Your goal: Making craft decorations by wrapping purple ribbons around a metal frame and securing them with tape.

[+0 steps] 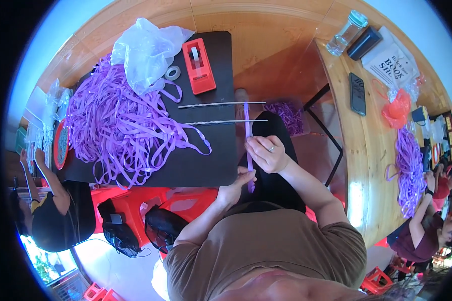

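I'm sitting at a small black tabletop (pixel 213 170) set on a warm wooden floor, with a longer wooden table off to my right, and the thing I'm working is a single purple strip (pixel 247 131) that runs straight up from my lap, past the tabletop's right edge and across the ends of two thin metal rods (pixel 221 105) that stick out over that edge. My right hand (pixel 267 153) is closed on the strip near its middle, fingers curled over it, and my left hand (pixel 239 183) pinches its lower end just below, so the strip is held taut between them. To do this well, I think I should keep both hands in line so the band stays flat and untwisted, and hold an even tension over the rods without dragging them off the edge. The strip is narrow, flat, flexible and a bright violet, like the big tangled heap of purple strips (pixel 120 125) to my left, where a crumpled clear plastic bag (pixel 145 47), a roll of tape (pixel 173 73) and a red tape dispenser (pixel 199 65) also sit
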Demonstrator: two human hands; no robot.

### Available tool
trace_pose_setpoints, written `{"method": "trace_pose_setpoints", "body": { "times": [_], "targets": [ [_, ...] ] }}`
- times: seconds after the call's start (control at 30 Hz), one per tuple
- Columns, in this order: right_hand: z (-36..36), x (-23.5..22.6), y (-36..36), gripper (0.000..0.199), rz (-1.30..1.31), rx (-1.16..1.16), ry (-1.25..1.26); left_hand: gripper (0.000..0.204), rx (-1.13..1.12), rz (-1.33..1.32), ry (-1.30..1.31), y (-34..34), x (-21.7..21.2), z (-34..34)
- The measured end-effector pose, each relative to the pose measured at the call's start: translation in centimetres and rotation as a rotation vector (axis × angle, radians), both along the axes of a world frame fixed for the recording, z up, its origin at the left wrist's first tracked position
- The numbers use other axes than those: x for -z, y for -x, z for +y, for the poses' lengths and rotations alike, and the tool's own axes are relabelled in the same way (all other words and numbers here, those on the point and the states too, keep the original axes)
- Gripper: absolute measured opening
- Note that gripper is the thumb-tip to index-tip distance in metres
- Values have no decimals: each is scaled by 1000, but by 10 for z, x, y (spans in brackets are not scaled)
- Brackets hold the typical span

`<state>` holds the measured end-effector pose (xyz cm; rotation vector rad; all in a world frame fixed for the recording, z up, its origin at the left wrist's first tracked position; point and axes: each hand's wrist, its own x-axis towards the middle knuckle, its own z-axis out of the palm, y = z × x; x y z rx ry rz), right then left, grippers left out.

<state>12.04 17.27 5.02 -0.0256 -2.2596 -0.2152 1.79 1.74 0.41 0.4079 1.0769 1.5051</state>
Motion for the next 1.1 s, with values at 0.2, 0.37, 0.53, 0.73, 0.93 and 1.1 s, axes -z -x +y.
{"method": "trace_pose_setpoints", "body": {
  "times": [0.2,0.37,0.53,0.73,0.93,1.1],
  "targets": [
    [-8,-5,-6,29,1,-46,-30,8,-18,-77,-90,0,5,-2],
    [-9,-12,-9,24,-28,-124,0,11,12,-115,-151,1,-5,1],
    [-6,-29,-6,22,16,-167,69,27,223,-323,-242,9,7,0],
    [9,-64,3,23,61,-255,400,31,152,-366,-151,9,36,7],
    [60,-93,31,14,127,-348,809,29,174,-164,28,-2,22,32],
    [107,-83,63,8,142,-318,1272,27,101,-123,22,-12,18,53]
  ]
}}
